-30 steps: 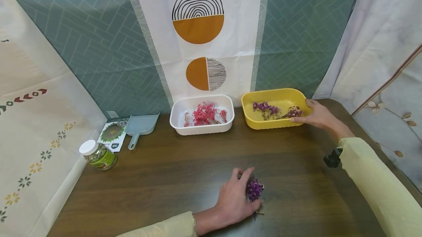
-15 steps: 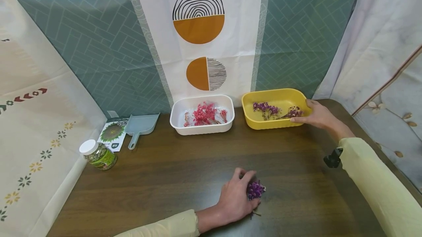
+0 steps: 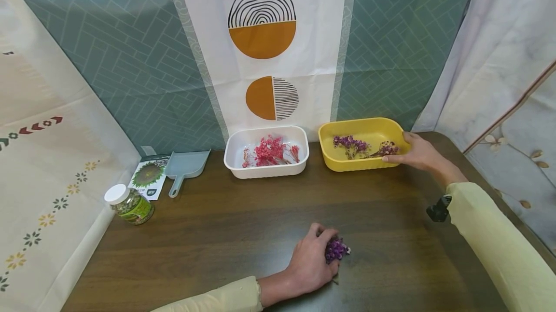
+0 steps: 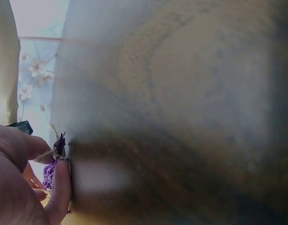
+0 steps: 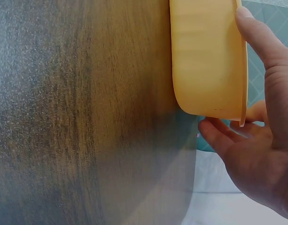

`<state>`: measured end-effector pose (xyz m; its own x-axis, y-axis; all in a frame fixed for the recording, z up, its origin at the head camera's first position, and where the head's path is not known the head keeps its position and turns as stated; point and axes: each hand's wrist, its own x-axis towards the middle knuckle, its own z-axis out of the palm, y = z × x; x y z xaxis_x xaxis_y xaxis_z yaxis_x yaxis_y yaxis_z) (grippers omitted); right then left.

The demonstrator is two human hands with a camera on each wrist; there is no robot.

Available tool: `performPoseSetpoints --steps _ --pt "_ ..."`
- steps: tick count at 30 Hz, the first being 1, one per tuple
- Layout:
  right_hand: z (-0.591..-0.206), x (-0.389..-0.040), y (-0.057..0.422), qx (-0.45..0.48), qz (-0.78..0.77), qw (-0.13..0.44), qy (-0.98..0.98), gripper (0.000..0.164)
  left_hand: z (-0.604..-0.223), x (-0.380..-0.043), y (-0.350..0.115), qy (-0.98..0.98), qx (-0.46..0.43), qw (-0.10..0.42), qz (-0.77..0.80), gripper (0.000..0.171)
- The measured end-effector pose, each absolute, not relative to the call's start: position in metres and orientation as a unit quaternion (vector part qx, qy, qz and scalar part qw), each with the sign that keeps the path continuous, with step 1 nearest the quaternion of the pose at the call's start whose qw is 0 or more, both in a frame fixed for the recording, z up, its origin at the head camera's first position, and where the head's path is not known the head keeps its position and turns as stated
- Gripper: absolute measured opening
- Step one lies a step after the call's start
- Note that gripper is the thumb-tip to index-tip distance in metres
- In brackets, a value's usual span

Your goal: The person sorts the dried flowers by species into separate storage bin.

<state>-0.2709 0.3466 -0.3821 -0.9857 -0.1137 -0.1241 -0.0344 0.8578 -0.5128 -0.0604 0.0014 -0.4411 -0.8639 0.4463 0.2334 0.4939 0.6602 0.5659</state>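
Observation:
Near the front of the table, my left hand (image 3: 308, 261) has its fingers and thumb curled round a small bunch of purple dried flowers (image 3: 337, 250). In the left wrist view the bunch's stems (image 4: 58, 149) show between thumb and fingers; part of the bunch is hidden by the hand. At the back right, my right hand (image 3: 419, 152) grips the right end of a yellow tray (image 3: 332, 163), thumb at the near rim. The right wrist view shows that thumb on the rim and the other fingers round the tray's end. Purple dried flowers (image 3: 351, 144) lie inside it.
A white tray (image 3: 265, 172) with pink dried flowers (image 3: 270, 149) stands left of the yellow one. At the left are a grey dustpan (image 3: 186, 165), a sunflower card (image 3: 149, 177) and a white-lidded jar (image 3: 130, 204). Cloths hang behind and at both sides.
My left fingers have closed in round the purple flowers, and less of the stems shows below the hand. The right hand and the yellow tray have stayed in place.

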Motion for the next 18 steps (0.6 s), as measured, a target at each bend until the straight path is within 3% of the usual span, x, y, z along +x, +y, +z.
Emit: performPoseSetpoints --steps 18 --pt "-0.3815 -0.2709 0.346 -0.039 -0.263 0.069 0.962 0.125 -0.4472 -0.0642 0.0001 -0.893 -0.275 0.072 -0.35 0.046"
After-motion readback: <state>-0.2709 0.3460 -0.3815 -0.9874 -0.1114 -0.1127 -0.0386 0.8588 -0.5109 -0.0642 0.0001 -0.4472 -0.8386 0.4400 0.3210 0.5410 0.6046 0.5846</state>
